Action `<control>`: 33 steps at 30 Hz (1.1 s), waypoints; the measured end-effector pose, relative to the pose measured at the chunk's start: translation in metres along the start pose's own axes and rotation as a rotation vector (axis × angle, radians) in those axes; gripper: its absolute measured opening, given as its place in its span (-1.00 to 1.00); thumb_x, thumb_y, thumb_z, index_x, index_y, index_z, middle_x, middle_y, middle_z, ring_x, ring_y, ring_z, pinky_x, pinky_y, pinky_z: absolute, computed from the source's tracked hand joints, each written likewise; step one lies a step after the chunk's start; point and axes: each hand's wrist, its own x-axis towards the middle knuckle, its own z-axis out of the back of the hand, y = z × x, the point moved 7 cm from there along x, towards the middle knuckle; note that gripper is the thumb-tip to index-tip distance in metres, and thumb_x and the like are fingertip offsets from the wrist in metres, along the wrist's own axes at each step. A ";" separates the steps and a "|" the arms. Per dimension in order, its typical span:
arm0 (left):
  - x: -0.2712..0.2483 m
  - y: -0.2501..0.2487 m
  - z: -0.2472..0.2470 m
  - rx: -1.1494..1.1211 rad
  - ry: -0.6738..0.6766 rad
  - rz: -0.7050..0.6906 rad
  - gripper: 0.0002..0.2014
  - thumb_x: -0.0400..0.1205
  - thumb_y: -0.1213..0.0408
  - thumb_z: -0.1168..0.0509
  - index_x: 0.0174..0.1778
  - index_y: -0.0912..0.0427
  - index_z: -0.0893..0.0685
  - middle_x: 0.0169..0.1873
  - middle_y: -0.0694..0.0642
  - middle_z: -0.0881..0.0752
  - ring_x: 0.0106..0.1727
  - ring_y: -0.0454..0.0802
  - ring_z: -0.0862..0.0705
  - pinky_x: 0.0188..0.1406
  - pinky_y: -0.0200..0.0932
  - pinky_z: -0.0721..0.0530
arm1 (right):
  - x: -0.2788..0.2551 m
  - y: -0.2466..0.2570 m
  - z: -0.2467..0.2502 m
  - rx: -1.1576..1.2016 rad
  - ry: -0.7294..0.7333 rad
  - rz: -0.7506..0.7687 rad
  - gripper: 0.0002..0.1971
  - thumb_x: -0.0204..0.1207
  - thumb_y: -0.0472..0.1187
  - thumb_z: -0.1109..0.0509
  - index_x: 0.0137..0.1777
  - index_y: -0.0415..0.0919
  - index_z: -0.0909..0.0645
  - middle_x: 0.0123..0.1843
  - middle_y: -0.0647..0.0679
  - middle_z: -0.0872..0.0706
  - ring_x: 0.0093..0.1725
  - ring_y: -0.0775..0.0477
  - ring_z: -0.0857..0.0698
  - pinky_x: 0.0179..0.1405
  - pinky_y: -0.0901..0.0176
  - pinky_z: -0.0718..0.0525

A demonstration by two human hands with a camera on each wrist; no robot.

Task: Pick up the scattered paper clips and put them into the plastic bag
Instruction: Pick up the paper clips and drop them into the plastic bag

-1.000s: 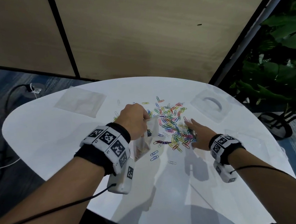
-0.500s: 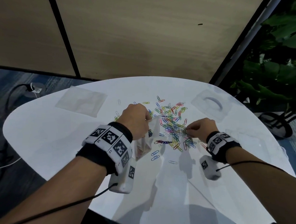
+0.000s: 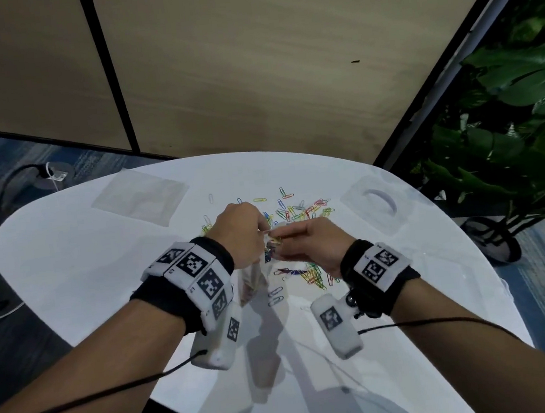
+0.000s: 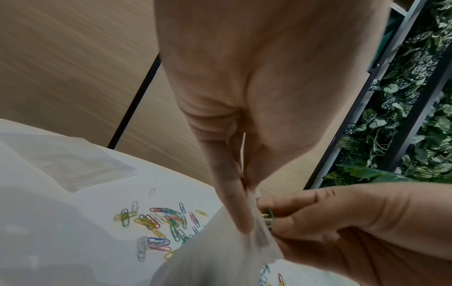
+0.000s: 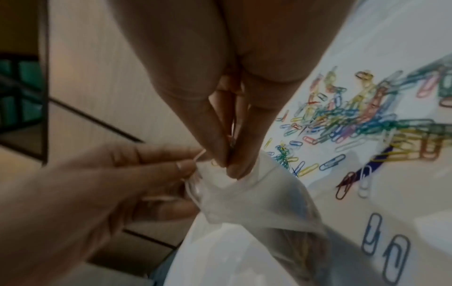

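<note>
Above table [image 3: 70, 278], head view: our left hand [image 3: 240, 233] pinches plastic bag [image 3: 250, 282] rim. Left wrist: right hand [image 4: 342, 222] pinches paper clips [image 4: 269, 217] at bag mouth. Right wrist: loose clips [image 5: 342, 120] on tabletop. Bag looks limp, slippery; we'd grip rim.

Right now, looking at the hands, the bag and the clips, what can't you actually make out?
- How many paper clips the right hand pinches: left wrist view, its fingers cover them.
- How full the plastic bag is: right wrist view, blurred film.
- The bag's mouth: head view, left hand hides it.
- Clips in the pile: head view, too small to count.
</note>
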 end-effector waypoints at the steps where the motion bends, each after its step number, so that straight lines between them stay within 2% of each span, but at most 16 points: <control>1: 0.000 0.000 0.001 -0.002 -0.009 -0.003 -0.74 0.67 0.48 -0.26 0.15 0.25 -0.82 0.13 0.23 -0.80 0.02 0.21 -0.82 0.12 0.08 -0.82 | 0.002 -0.001 -0.001 -0.054 -0.027 0.012 -0.71 0.42 -0.64 -0.42 0.13 -0.47 -0.69 -0.03 -0.40 -0.79 -0.09 -0.24 -0.81 0.00 0.12 -0.81; 4: -0.003 -0.001 0.001 -0.009 -0.014 -0.024 -0.75 0.68 0.48 -0.25 0.10 0.28 -0.83 0.01 0.25 -0.83 -0.03 0.20 -0.82 0.09 0.07 -0.82 | 0.003 -0.005 -0.005 -0.214 -0.100 0.016 -0.83 0.49 -0.52 -0.45 0.07 -0.45 -0.71 -0.17 -0.43 -0.81 -0.20 -0.28 -0.83 -0.09 -0.03 -0.84; 6: -0.003 -0.002 -0.001 -0.006 0.001 -0.026 -0.74 0.68 0.49 -0.24 0.08 0.30 -0.84 -0.02 0.25 -0.84 -0.04 0.21 -0.82 0.08 0.07 -0.82 | 0.003 -0.003 -0.004 -0.355 -0.158 0.076 -0.90 0.51 -0.45 -0.47 -0.01 -0.42 -0.75 -0.25 -0.41 -0.81 -0.32 -0.23 -0.82 -0.17 -0.10 -0.85; 8: -0.001 0.000 -0.003 -0.008 0.013 -0.020 -0.75 0.66 0.50 -0.25 0.04 0.28 -0.85 -0.03 0.24 -0.84 -0.05 0.20 -0.83 0.06 0.07 -0.83 | 0.004 0.000 -0.005 -0.466 -0.183 0.145 -0.89 0.53 -0.44 -0.44 0.01 -0.38 -0.77 -0.27 -0.33 -0.82 -0.38 -0.13 -0.81 -0.19 -0.06 -0.85; 9: 0.000 0.000 -0.004 -0.007 0.013 -0.019 -0.74 0.65 0.50 -0.25 0.01 0.27 -0.86 -0.06 0.24 -0.84 -0.06 0.20 -0.83 0.05 0.07 -0.84 | 0.004 0.000 -0.005 -0.499 -0.184 0.155 -0.84 0.55 -0.45 -0.40 0.06 -0.36 -0.76 -0.22 -0.29 -0.83 -0.33 -0.11 -0.83 -0.15 -0.08 -0.85; 12: 0.002 0.002 -0.004 -0.001 0.008 -0.009 -0.74 0.65 0.48 -0.25 0.06 0.25 -0.85 0.01 0.25 -0.83 -0.01 0.22 -0.83 0.09 0.07 -0.83 | 0.006 -0.005 -0.009 -0.370 -0.090 0.087 -0.67 0.52 -0.58 -0.28 0.23 -0.40 -0.66 -0.09 -0.27 -0.82 -0.16 -0.16 -0.84 0.01 -0.05 -0.82; 15: 0.002 0.002 -0.003 -0.008 0.006 -0.007 -0.75 0.65 0.45 -0.26 0.06 0.23 -0.85 0.02 0.25 -0.82 -0.02 0.24 -0.82 0.08 0.09 -0.83 | 0.002 -0.004 -0.005 -0.186 -0.053 0.072 -0.67 0.43 -0.65 -0.39 0.19 -0.46 -0.65 -0.09 -0.31 -0.81 -0.14 -0.17 -0.82 -0.05 0.13 -0.82; 18: 0.001 0.002 -0.002 -0.020 0.003 0.000 -0.74 0.66 0.46 -0.24 0.12 0.23 -0.82 0.09 0.25 -0.80 0.01 0.26 -0.82 0.13 0.09 -0.81 | 0.002 -0.002 0.012 -0.190 -0.166 0.134 -0.77 0.31 -0.49 -0.60 -0.02 -0.38 -0.77 -0.14 -0.34 -0.84 -0.10 -0.26 -0.84 0.04 0.02 -0.81; 20: 0.000 0.002 -0.002 -0.015 0.001 0.006 -0.72 0.66 0.48 -0.23 0.15 0.25 -0.81 0.14 0.23 -0.79 0.05 0.25 -0.81 0.16 0.09 -0.80 | 0.004 -0.003 0.021 -0.222 -0.212 0.159 -0.86 0.30 -0.37 -0.65 -0.14 -0.32 -0.81 -0.19 -0.30 -0.84 -0.11 -0.26 -0.85 0.05 0.00 -0.80; 22: 0.000 0.002 -0.002 -0.001 0.008 0.012 -0.71 0.64 0.52 -0.23 0.14 0.26 -0.82 0.15 0.22 -0.79 0.03 0.25 -0.82 0.12 0.07 -0.81 | 0.006 -0.004 0.030 -0.224 -0.218 0.153 -0.91 0.39 -0.30 -0.61 -0.16 -0.32 -0.81 -0.21 -0.27 -0.84 -0.14 -0.24 -0.84 0.01 -0.03 -0.81; 24: 0.000 0.002 -0.001 0.008 0.014 0.013 -0.68 0.64 0.55 -0.21 0.16 0.27 -0.82 0.18 0.24 -0.78 0.07 0.27 -0.81 0.13 0.08 -0.81 | 0.009 -0.004 0.056 -0.412 -0.294 0.132 -0.87 0.46 -0.20 -0.57 -0.09 -0.26 -0.80 -0.17 -0.17 -0.83 -0.16 -0.13 -0.83 -0.03 -0.03 -0.83; 26: -0.001 0.002 0.002 0.013 0.012 0.015 -0.67 0.66 0.55 -0.21 0.23 0.27 -0.79 0.22 0.26 -0.77 0.09 0.26 -0.80 0.16 0.09 -0.80 | 0.014 -0.011 0.098 -0.902 -0.367 0.058 -0.69 0.43 -0.02 -0.57 0.13 -0.11 -0.75 0.02 -0.08 -0.81 -0.05 -0.05 -0.79 0.13 0.00 -0.77; 28: -0.003 0.003 0.005 0.024 0.005 0.012 -0.67 0.66 0.55 -0.21 0.25 0.28 -0.78 0.19 0.26 -0.77 0.06 0.25 -0.81 0.15 0.08 -0.81 | 0.018 -0.039 0.136 -1.314 -0.324 -0.170 -0.30 0.31 0.17 -0.60 0.44 -0.03 -0.51 0.33 -0.13 -0.67 0.25 -0.11 -0.66 0.34 0.02 -0.61; 30: -0.003 0.004 0.005 0.039 0.009 0.008 -0.68 0.65 0.58 -0.20 0.17 0.31 -0.80 0.14 0.28 -0.79 0.02 0.27 -0.82 0.09 0.10 -0.83 | 0.018 -0.074 0.157 -1.435 -0.223 -0.346 0.03 0.18 0.25 -0.64 0.60 -0.05 -0.24 0.48 -0.20 -0.49 0.44 -0.19 -0.52 0.43 -0.05 -0.53; 31: -0.002 0.004 0.004 0.046 0.015 0.010 -0.68 0.63 0.58 -0.20 0.14 0.33 -0.81 0.12 0.28 -0.80 0.01 0.27 -0.83 0.08 0.10 -0.83 | 0.017 -0.084 0.157 -1.436 -0.184 -0.369 0.12 0.14 0.26 -0.65 0.62 -0.07 -0.17 0.49 -0.22 -0.44 0.46 -0.21 -0.49 0.44 -0.07 -0.51; 33: -0.001 0.003 0.002 0.052 0.028 0.013 -0.68 0.63 0.57 -0.21 0.14 0.30 -0.82 0.12 0.25 -0.80 0.01 0.24 -0.82 0.09 0.08 -0.83 | 0.019 -0.091 0.148 -1.400 -0.166 -0.304 0.17 0.11 0.23 -0.68 0.64 -0.09 -0.12 0.45 -0.23 -0.40 0.42 -0.22 -0.51 0.43 -0.06 -0.52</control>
